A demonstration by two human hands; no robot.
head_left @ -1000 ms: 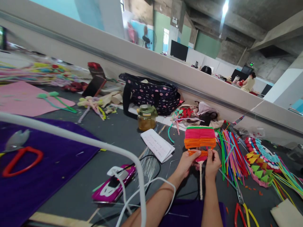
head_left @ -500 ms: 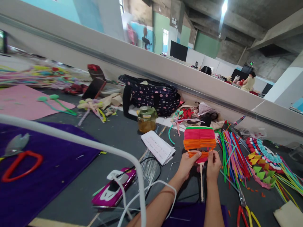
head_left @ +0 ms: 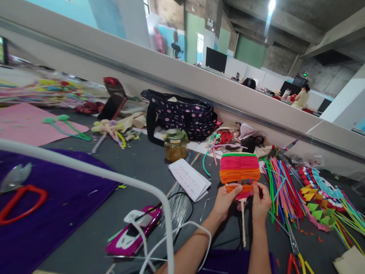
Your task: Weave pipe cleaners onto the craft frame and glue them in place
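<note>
Head view: both hands hold a pink-and-orange striped pipe-cleaner fan with a green top edge (head_left: 239, 170) upright above the dark grey table (head_left: 148, 167). Left hand (head_left: 225, 201) pinches the fan's lower left edge, fingers closed on the orange strands. Right hand (head_left: 261, 203) pinches the lower right edge, thumb and fingers closed on it too. A pale stick handle (head_left: 243, 224) hangs down from the fan between the two hands.

Just right of the fan lies a bundle of multicoloured pipe cleaners (head_left: 281, 186). A folded white paper sheet (head_left: 190, 179) lies left of the hands, with a glass jar with a green lid (head_left: 176, 144) behind it. A navy polka-dot bag (head_left: 185, 114) sits against the partition. A magenta toy car (head_left: 134, 230) lies near the left forearm. Red-and-yellow handled pliers (head_left: 295, 258) lie at the lower right.
</note>
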